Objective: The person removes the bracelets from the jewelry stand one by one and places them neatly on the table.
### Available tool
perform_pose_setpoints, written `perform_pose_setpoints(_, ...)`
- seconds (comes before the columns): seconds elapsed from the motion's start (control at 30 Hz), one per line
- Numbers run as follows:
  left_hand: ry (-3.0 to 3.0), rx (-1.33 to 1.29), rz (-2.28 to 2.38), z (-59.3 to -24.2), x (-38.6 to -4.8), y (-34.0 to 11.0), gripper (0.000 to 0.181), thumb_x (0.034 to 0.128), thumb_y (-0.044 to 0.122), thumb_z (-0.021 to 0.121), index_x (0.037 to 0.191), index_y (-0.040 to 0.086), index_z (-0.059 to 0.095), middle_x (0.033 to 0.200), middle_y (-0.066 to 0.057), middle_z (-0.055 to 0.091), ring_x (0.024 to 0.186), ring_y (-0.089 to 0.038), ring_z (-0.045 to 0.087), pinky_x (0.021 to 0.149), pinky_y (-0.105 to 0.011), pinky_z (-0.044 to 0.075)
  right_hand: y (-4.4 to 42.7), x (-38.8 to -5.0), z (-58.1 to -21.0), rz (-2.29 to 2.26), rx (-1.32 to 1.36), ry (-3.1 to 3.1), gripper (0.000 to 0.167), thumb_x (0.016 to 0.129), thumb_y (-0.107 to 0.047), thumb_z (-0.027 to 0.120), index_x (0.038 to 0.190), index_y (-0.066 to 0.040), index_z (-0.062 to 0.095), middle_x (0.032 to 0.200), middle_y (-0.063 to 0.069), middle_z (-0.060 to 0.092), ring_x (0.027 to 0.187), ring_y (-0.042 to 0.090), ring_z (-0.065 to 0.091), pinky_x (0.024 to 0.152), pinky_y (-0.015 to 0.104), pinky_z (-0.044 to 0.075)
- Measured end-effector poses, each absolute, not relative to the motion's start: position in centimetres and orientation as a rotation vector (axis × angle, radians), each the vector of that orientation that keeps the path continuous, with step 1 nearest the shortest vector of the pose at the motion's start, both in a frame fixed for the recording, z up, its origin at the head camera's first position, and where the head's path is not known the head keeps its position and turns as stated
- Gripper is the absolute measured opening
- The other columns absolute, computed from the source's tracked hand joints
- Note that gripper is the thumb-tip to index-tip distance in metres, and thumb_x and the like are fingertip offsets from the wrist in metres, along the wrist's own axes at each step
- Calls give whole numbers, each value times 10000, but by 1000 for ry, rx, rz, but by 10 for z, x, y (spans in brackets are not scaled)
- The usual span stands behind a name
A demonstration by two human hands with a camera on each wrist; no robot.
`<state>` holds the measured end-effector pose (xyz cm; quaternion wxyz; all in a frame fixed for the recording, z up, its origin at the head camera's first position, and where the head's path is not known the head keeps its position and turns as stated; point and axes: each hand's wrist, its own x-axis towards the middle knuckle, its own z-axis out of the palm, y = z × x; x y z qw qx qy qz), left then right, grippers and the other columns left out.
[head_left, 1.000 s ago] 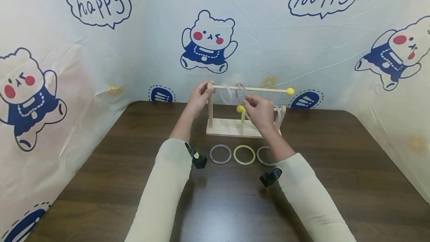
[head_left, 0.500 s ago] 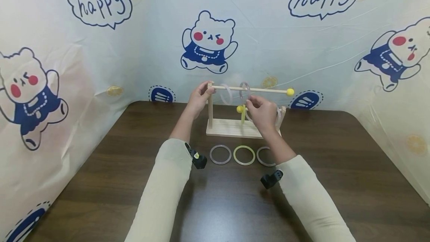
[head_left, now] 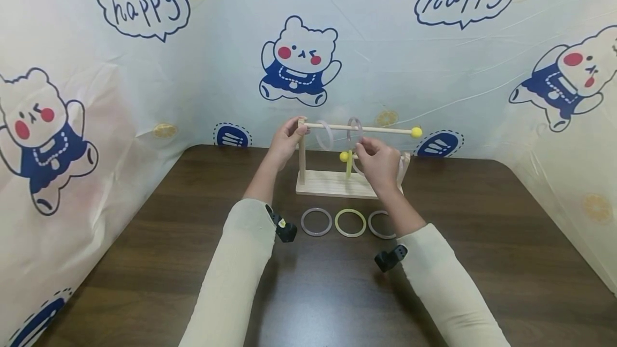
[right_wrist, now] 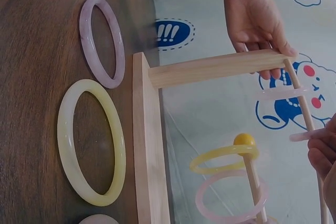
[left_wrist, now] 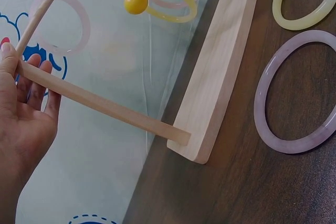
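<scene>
A wooden bangle stand (head_left: 332,184) has an upper and a lower rod, each tipped with a yellow ball. At the top of its left post, my left hand (head_left: 285,144) grips the wood, thumb in front and fingers behind. My right hand (head_left: 381,164) pinches the lower edge of a light purple bangle (right_wrist: 300,136) that encircles the upper rod. Nearer the post, a pale pink bangle (left_wrist: 84,19) hangs on the same rod. On the lower rod are a yellow bangle (head_left: 349,166) by the ball and pale bangles, partly hidden by my right hand.
In front of the stand, a purple bangle (head_left: 303,222), a yellow bangle (head_left: 337,223) and a pale bangle (head_left: 371,226) lie in a row on the dark wooden table (head_left: 308,293). My right forearm partly covers the pale one. A patterned cloth (head_left: 231,68) stands behind.
My right hand has slid the light purple bangle a little to the right along the upper rod, towards the ball. My left hand stays on the post.
</scene>
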<state>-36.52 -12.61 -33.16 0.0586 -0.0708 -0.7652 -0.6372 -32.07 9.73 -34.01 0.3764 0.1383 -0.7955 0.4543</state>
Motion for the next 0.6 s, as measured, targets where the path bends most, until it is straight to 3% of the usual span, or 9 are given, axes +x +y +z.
perform_pose_setpoints(0.6,-2328,-210,-1931,-330,-367,-125,506,905,392,515,1347,153,458,1256,-51,549,1183,-194,484,1027,-462,307,104,-321,-342,1176,301,-1985,152,817,-98,699,906,23,716,805,147,692,702,238,680,611,358,532)
